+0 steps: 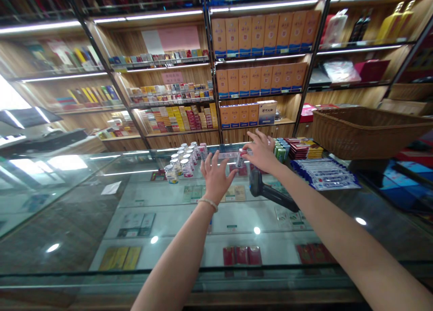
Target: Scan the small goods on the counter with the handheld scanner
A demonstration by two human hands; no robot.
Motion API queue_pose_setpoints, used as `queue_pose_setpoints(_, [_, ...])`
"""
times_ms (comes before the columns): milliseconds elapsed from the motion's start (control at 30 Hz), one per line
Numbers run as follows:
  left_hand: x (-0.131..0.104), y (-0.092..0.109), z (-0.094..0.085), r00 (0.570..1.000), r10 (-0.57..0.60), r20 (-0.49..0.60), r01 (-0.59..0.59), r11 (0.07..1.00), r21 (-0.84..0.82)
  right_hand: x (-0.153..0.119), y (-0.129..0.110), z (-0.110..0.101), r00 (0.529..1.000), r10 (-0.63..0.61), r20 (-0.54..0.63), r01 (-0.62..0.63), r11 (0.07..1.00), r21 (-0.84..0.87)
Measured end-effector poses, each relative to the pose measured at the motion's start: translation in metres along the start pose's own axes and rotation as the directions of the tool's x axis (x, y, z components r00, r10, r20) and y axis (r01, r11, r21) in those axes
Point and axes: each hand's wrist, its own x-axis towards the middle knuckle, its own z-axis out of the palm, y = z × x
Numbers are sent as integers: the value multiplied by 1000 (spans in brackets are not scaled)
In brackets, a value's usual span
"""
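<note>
Left hand (216, 178): hangs over the glass counter (184, 218) towards its far edge, spread wide, gripping nothing visible. Lies just right of the white-capped bottles (186, 168). Looks poised in the air rather than leaning on the glass; hard to be sure of contact.

Right hand (260, 155): reaches across to the far edge, partly closed, appearing to pinch with thumb and forefinger, other fingers raised and spread. Probably needs no fuller grip for so slim a shape.

Small pink bottle (241, 159): sits at those two digits, between both hands, near the far edge. Leans slightly; impossible to tell whether lifted or touching the glass.

White-capped bottles: stand upright in close rows, left of the left hand, running back towards the far edge. Probably lined up for easy counting and to save room.

Scanner (277, 197): lies below the right hand, handle pointing towards the near right corner and partly behind the right forearm. Likely left there for quick reach.

Green cans (280, 154): stand just beyond the right hand, by the far edge.

Blue-and-white packets (326, 172): lie flat, side by side, towards the far right corner, likely because too limp to stand.

Wicker basket (358, 139): rests beyond the packets, at the far right corner.
</note>
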Motion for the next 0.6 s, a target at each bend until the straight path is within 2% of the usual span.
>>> queue_pose_setpoints(233, [2, 10, -7, 998, 47, -40, -49, 998, -46, -4, 1, -9, 983, 184, -1, -179, 956, 234])
queue_pose_setpoints(367, [2, 15, -9, 994, 73, -82, -78, 995, -64, -11, 5, -16, 961, 276, 5, -257, 887, 383])
queue_pose_setpoints(600, [4, 20, -17, 978, 96, -186, -111, 991, -72, -24, 3, -21, 932, 357, 65, -326, 743, 584])
